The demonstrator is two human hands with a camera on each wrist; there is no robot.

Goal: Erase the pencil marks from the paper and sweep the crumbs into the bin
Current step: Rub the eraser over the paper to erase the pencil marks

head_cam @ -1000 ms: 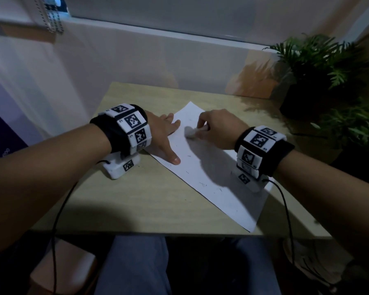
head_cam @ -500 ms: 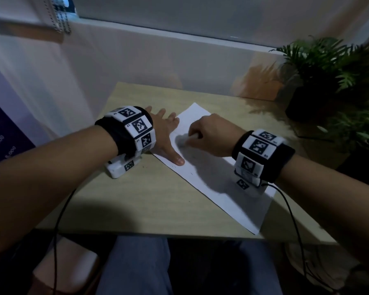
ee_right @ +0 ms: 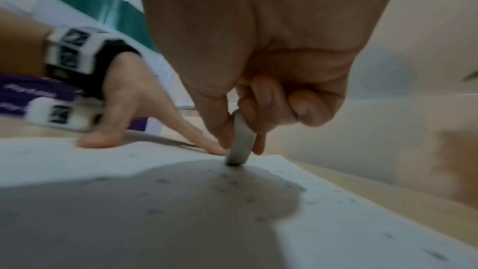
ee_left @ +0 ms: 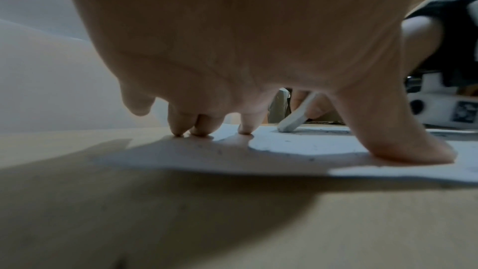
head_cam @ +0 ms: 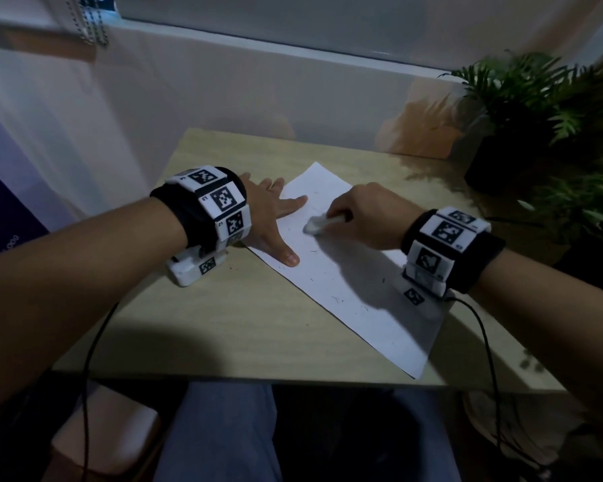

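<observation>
the paper (head_cam: 345,273) lies slantwise on the desk (head_cam: 223,325), speckled with dark crumbs (ee_right: 160,181). the right hand (head_cam: 366,217) pinches an eraser (head_cam: 315,225), its tip on the sheet. the left hand (head_cam: 272,217), fingers spread flat, presses the paper's left edge.

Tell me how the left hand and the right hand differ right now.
The left hand lies spread, fingers straight; the right hand is curled. The left hand holds nothing and presses the paper down; the right hand pinches an eraser, its tip on the sheet. Both wear marker-covered wristbands and meet the same paper.
</observation>
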